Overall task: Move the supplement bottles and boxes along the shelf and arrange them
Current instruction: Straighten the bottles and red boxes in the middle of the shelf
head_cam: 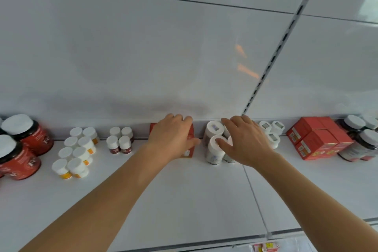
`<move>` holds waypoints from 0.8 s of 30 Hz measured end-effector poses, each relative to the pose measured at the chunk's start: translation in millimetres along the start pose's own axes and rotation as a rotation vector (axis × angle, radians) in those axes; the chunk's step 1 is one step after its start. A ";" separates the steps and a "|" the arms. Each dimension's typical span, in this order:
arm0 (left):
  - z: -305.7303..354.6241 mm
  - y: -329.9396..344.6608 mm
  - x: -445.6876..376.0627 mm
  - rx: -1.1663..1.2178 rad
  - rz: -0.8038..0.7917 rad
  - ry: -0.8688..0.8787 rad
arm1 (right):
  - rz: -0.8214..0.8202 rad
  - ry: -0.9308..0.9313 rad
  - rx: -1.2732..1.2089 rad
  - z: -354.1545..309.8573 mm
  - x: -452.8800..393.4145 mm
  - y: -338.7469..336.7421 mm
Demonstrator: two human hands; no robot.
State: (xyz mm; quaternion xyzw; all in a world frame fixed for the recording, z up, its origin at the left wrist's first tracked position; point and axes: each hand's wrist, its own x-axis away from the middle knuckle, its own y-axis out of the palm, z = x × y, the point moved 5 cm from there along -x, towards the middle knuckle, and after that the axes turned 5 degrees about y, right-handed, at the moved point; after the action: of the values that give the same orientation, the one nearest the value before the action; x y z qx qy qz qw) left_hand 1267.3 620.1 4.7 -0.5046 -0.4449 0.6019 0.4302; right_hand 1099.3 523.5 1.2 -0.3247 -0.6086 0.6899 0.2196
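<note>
A: Nearest the camera?
B: Two bare forearms reaching forward over a white shelf (184, 200). A seam across the shelf surface on the right, and a small red and yellow price tag (266, 247) at the front edge.

A: And the hands?
B: Left hand (171, 139) laid over a red box (189, 149), fingers curled over its far top edge, thumb along its right side. Right hand (245, 141) spread over a cluster of white-capped bottles (213, 149), fingers only gently bent, thumb touching the cap of the front bottle, fingertips reaching the rear ones. No firm grip visible there.

A: Where on the shelf?
B: Box and cluster side by side near the middle, close to the back edge, box on the left, bottles just beside it on the right.

A: To the left?
B: Four small white-capped bottles with dark labels (120, 141), then a longer double row of bottles with orange labels (76, 151), then large red jars with white lids (22, 143) at the far left.

A: To the right?
B: Three more small white bottles (273, 131) just beyond the right hand, then a stack of red boxes (319, 139), then dark jars with white lids (362, 139) at the far right, touching the boxes.

A: Farthest back?
B: White back panel (163, 47), with a slotted upright rail (286, 35) slanting up to the right.
</note>
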 end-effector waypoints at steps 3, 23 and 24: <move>31.0 16.3 -11.6 0.098 -0.080 0.054 | -0.032 0.000 -0.009 28.8 7.3 0.9; 75.0 51.6 -36.4 -0.017 -0.277 -0.034 | -0.212 -0.132 -0.119 54.4 5.9 46.0; 74.4 51.2 -36.9 -0.025 -0.274 -0.023 | -0.207 -0.133 -0.116 54.6 6.2 45.7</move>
State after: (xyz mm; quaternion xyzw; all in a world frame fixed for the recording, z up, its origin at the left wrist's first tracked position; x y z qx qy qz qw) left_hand 1194.5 564.9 -29.6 -0.4376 -0.5219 0.5377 0.4969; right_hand 1060.1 482.3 -42.1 -0.2257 -0.6908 0.6473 0.2297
